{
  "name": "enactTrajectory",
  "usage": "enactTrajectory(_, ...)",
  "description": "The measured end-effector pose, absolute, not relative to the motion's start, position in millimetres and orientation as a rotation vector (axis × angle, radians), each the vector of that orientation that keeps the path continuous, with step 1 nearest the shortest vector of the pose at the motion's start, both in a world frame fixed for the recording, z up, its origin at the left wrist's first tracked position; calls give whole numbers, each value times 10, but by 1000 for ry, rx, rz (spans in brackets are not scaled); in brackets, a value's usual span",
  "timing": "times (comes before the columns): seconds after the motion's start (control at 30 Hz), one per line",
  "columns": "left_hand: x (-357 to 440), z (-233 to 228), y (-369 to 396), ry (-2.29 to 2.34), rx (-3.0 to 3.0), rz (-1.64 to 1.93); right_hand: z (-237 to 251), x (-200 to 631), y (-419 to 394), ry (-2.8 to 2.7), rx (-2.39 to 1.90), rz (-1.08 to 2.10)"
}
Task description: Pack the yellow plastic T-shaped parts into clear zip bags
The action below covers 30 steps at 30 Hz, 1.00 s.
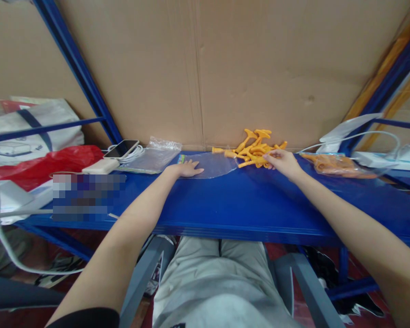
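Head view: left hand [186,170] flat on clear bag [213,165]; right hand [282,162] pinches orange plastic pieces [254,148].

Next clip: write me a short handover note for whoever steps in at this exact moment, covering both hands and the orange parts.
Left hand: flat, palm down on the clear plastic bag lying on the blue metal shelf.
Right hand: fingers on the pile of orange plastic parts, which sits loose beside the bag.
Done: one filled bag of orange parts lies to the right.
Left: the clear bag looks unfilled.
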State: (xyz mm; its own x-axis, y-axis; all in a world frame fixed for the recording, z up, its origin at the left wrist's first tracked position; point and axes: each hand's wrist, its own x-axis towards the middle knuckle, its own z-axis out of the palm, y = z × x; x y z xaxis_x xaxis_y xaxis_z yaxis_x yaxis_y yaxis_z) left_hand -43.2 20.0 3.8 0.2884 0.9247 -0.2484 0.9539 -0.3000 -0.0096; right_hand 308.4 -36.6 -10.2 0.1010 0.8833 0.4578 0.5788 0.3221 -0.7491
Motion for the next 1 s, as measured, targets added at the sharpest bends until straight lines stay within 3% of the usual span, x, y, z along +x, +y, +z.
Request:
enactTrajectory(0.47,-569,62,277,1647,2425,-284,-111,2982,-432,-1526,-998,609)
enactTrajectory(1.0,-601,35,321,1614,2437,-269,-143,2880,-435,-1522,-933,689)
